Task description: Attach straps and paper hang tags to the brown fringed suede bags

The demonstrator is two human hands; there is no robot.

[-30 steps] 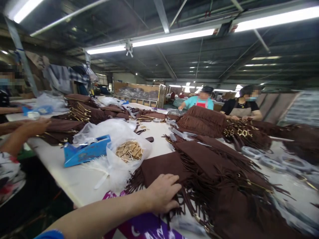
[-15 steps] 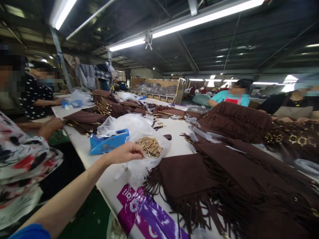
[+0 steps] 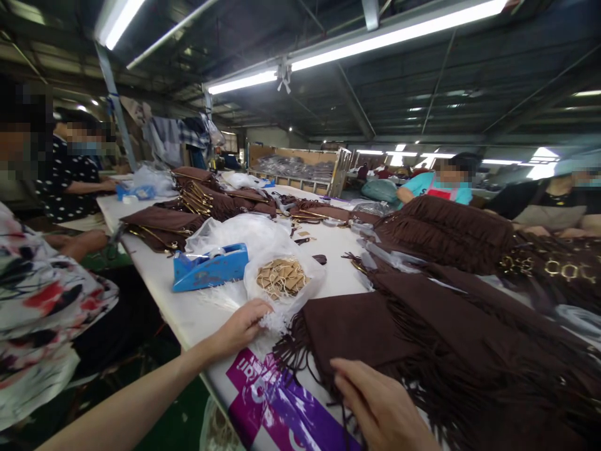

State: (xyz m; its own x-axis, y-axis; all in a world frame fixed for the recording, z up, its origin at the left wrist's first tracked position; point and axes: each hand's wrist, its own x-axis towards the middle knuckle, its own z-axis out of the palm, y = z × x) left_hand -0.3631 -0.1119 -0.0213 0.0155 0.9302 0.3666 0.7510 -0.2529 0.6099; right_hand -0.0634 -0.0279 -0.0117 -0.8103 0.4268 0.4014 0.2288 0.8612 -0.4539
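Observation:
My left hand reaches across the white table and pinches a small white fluffy bundle just below a clear plastic bag of tan tags. My right hand comes in at the bottom with its fingers loosely curled; it rests on the fringe of a brown suede fringed piece and what it holds, if anything, is hidden. A purple printed bag lies at the table's near edge between my hands.
A blue tape dispenser sits left of the tag bag. Piles of brown fringed bags with gold hardware cover the right and far table. Co-workers sit at the left edge and across the table.
My left hand left the brown piece, went to the mouth of the tag bag, then dropped to the white bundle. My right hand has come into view at the bottom.

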